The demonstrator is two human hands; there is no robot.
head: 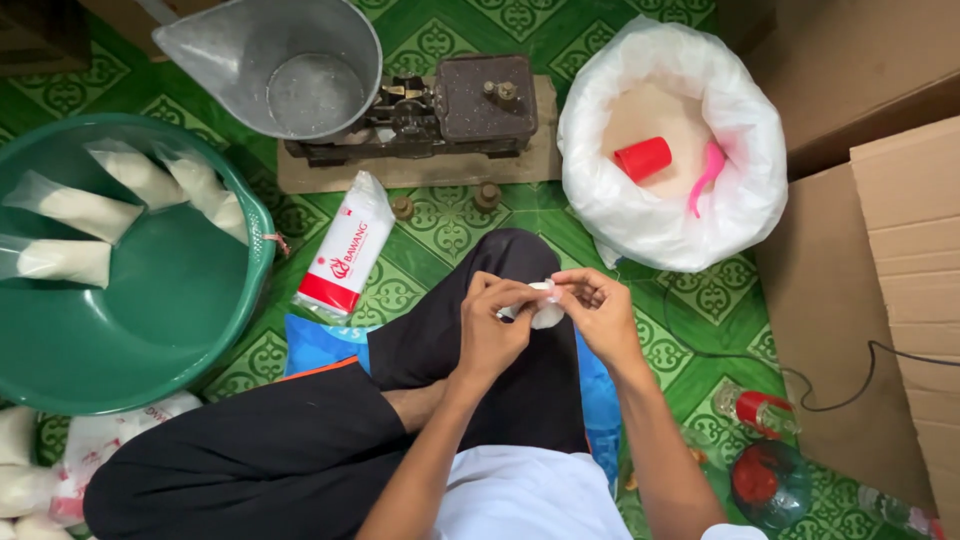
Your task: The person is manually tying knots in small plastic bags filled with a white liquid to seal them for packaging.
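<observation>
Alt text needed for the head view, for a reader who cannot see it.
Seated cross-legged on a green patterned floor, a person pinches a small white-filled plastic bag between left hand and right hand. A green basin with filled bags sits left; a metal balance scale and an open white sack lie ahead.

Seated cross-legged, a person brings both forearms together above the bent knee [520,270]; the left hand [492,330] and right hand [600,310] meet there, fingertips pinched on a small bag [545,312].
</observation>
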